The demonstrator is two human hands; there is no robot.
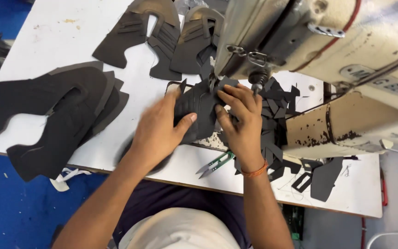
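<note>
Nearest the person, a pair of green-handled snips [215,164] lay on the white bench [51,41] between the two forearms. Just beyond, the left hand [158,131] lay half-closed with its thumb pressed on a dark cut fabric piece [198,108], while the right hand [239,121] pinched that piece's other edge with bent fingers, holding it under the needle of the cream sewing machine [328,60]. Farther off, stacks of dark cut pieces [65,110] lay to the left and more pieces [162,37] at the bench's far edge.
</note>
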